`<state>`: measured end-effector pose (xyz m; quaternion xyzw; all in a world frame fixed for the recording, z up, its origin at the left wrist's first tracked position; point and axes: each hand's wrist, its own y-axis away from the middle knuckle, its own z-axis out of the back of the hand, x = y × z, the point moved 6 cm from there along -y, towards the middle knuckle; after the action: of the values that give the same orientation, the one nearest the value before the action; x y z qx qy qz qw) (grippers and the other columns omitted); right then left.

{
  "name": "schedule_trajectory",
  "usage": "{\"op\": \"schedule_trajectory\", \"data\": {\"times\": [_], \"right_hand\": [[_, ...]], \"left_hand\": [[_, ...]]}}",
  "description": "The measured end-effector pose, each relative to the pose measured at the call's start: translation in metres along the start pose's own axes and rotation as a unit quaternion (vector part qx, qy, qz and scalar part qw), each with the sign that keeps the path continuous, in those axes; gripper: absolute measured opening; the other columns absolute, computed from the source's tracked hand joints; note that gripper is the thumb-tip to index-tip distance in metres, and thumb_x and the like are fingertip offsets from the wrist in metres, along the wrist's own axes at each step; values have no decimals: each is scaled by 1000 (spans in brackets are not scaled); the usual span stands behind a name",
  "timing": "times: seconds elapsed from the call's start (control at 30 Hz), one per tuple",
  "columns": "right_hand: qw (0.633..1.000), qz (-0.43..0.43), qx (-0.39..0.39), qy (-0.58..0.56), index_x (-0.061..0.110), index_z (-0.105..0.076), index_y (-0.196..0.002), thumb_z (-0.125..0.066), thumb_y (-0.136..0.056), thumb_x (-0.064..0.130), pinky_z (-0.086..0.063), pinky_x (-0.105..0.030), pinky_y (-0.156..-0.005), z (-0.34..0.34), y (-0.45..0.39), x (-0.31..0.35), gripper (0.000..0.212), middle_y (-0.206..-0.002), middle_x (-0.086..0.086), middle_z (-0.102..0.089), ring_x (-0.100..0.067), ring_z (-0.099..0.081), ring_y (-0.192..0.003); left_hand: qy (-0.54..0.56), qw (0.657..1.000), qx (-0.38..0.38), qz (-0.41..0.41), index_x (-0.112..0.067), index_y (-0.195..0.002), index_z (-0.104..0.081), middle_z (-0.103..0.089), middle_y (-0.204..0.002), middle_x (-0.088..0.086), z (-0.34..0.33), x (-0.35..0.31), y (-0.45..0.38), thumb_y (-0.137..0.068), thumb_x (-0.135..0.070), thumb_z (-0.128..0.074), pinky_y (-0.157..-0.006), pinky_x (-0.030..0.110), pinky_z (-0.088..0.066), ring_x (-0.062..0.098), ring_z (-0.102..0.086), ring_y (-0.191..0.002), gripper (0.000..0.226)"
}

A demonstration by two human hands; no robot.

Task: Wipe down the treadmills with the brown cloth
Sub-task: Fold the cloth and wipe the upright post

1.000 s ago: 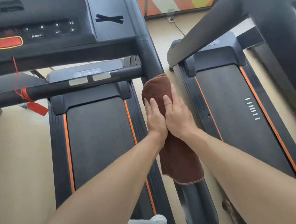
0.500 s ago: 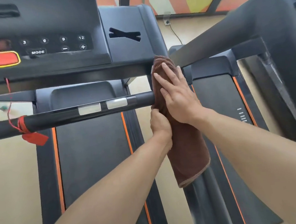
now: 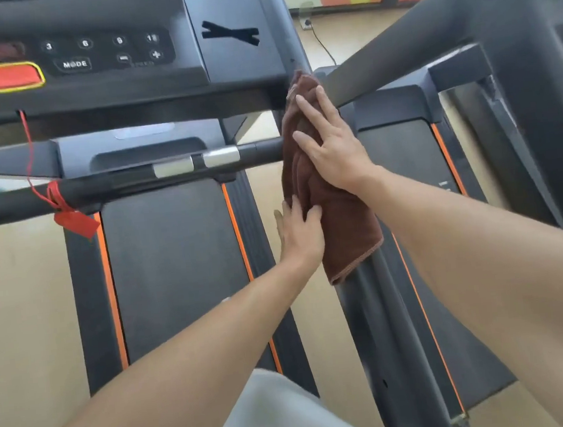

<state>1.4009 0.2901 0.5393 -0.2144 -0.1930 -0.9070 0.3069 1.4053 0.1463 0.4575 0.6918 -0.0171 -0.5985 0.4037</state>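
The brown cloth point(image 3: 341, 228) is draped over the right side arm of the near treadmill point(image 3: 175, 265), just below its console point(image 3: 238, 62). My right hand point(image 3: 330, 146) lies flat with straight, spread fingers on the cloth's upper part, pressing it against the arm close to the console's corner. My left hand point(image 3: 301, 232) sits lower, its fingers touching the cloth's left edge; whether they curl round the arm is hidden. The cloth's bottom hem hangs loose over the arm. A second treadmill point(image 3: 405, 153) stands to the right.
A black handlebar point(image 3: 126, 183) with silver sensor pads crosses in front of me, with a red safety cord and tag point(image 3: 74, 223) hanging at left. The second treadmill's side arm point(image 3: 395, 54) slants across the upper right. Beige floor point(image 3: 17, 307) lies between the machines.
Both hands slid the cloth up the side arm from mid-arm to the console's corner. My right hand went higher, and my left hand stayed below it, its fingers now straighter.
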Motion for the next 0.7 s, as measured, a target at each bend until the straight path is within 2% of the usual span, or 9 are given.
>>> {"op": "schedule_trajectory", "data": {"times": [0.07,0.13,0.23,0.33,0.47,0.53,0.6,0.7], "right_hand": [[998,-46,2,-52,49,-12,-160,-49,-102,53,-26,-39,-122,-1,30,-13,68,-170,13,-9,-16,-26,-151],[989,-104,-1,-108,47,-8,-160,-50,-100,57,-28,-30,-116,-5,61,-31,73,-164,4,-31,-18,-36,-146],[972,-148,-5,-183,39,-28,-158,-48,-101,58,-28,-19,-98,-12,110,-56,64,-142,13,-52,-10,-48,-130],[960,-159,0,-230,31,-44,-152,-46,-104,52,-25,-8,-88,-22,160,-77,53,-126,18,-50,-1,-45,-121],[959,-153,4,-239,31,-47,-150,-47,-103,53,-28,-19,-97,-34,221,-101,52,-127,17,-54,-5,-49,-125],[963,-150,3,-223,31,-40,-154,-47,-101,58,-30,-23,-102,-40,250,-111,60,-137,16,-53,-8,-48,-129],[968,-151,1,-201,33,-31,-159,-47,-93,69,-31,-32,-115,-46,278,-121,77,-153,9,-49,-15,-46,-138],[970,-164,4,-182,36,-20,-161,-48,-92,71,-32,-38,-118,-54,318,-135,82,-156,2,-47,-22,-45,-141]], "left_hand": [[34,999,-38,-17,-31,-162,-15,-23,-167,-4,1,3,17,-99,-38,-44,-125,48,-23,23,-22,-154,70],[74,996,-29,-44,-36,-161,-17,-29,-165,-9,-5,2,38,-94,-38,-43,-123,44,-30,17,-32,-149,72],[135,989,11,-52,-37,-158,-30,-35,-162,-13,-24,10,65,-86,-45,-40,-124,40,-27,9,-34,-147,73],[113,991,27,-65,-39,-159,-24,-31,-164,-11,-40,28,98,-94,-51,-40,-125,42,-25,11,-32,-149,68],[16,994,48,-93,-43,-160,-8,-21,-168,-10,-63,73,150,-108,-40,-38,-125,43,-24,15,-27,-152,60],[-13,995,52,-84,-44,-160,-6,-19,-168,-10,-74,99,176,-109,-41,-36,-125,43,-24,17,-27,-152,59],[-18,995,52,-80,-45,-160,-5,-20,-168,-9,-83,121,200,-109,-43,-34,-125,45,-25,18,-28,-152,59],[-24,995,59,-77,-41,-161,-5,-19,-169,-8,-95,145,234,-110,-41,-32,-126,45,-22,18,-25,-153,58]]}}
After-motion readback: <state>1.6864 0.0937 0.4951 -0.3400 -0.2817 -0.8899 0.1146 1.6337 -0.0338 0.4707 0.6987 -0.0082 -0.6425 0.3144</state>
